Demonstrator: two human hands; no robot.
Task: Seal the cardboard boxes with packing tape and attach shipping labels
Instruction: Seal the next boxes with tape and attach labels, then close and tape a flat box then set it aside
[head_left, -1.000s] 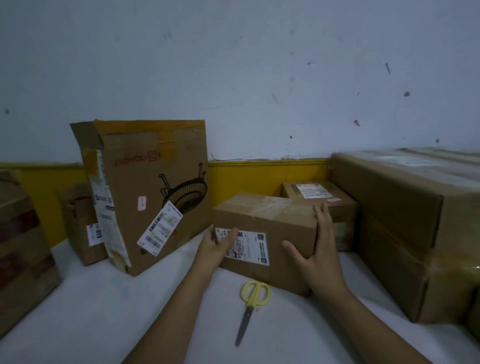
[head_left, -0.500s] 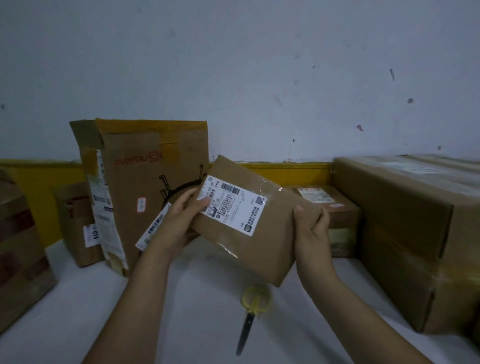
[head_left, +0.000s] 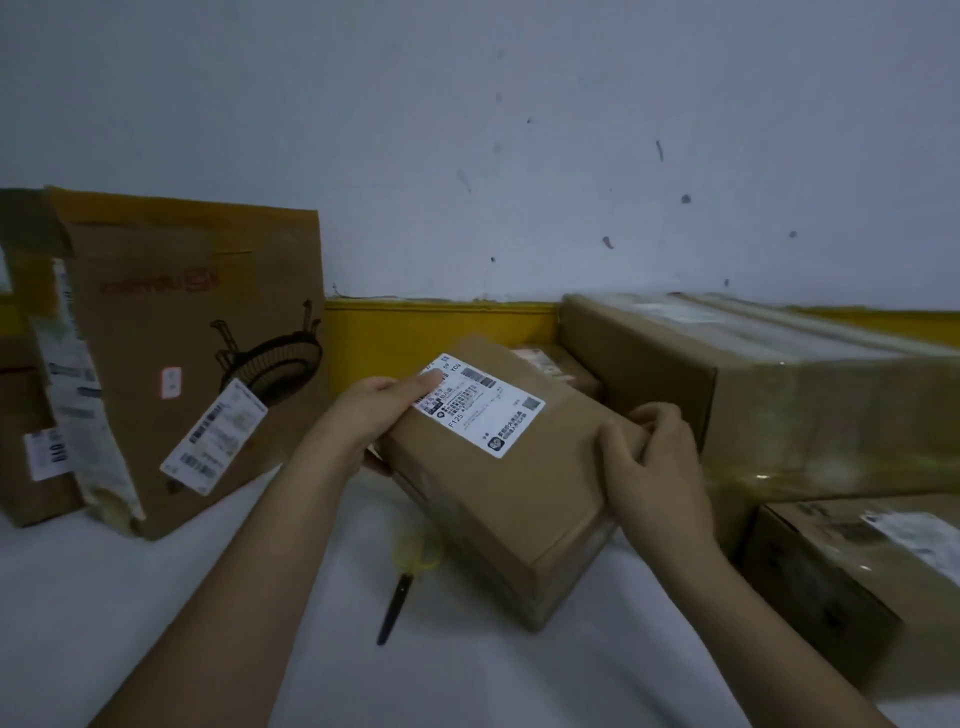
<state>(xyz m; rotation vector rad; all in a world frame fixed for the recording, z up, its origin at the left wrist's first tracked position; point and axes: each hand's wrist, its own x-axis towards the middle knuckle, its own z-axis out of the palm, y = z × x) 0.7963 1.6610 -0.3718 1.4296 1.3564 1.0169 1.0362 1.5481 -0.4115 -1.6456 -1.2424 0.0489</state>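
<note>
From the head view, a small box (head_left: 511, 499) is being held up off the white worktop (head_left: 104, 613), tilted, its long axis running from the far left down toward the near right. Its labelled face is pointing up and toward the camera, with the white label (head_left: 480, 402) sitting at the far-left end of that face, its print running along the same slant.

The left hand (head_left: 371, 415) is gripping the box's far-left end: the thumb is lying flat across the label's corner while the fingers are curling under the box, out of sight. The right hand (head_left: 657, 467) is holding the right long edge about midway along, fingers curled over that edge onto the top face, thumb pressing the face beside them. So the box is lying between the two grips, its near-right end hanging free past the right hand and hovering above the worktop.

Under the box, scissors (head_left: 400, 597) with yellow handles are lying on the worktop, blades pointing toward the near edge, handles partly hidden and blurred.

A tall box (head_left: 192, 332) printed with a fan drawing is standing toward the far-left corner against the wall. A long taped box (head_left: 769, 395) is resting along the right side, stacked on another box (head_left: 852, 582) bearing a label.
</note>
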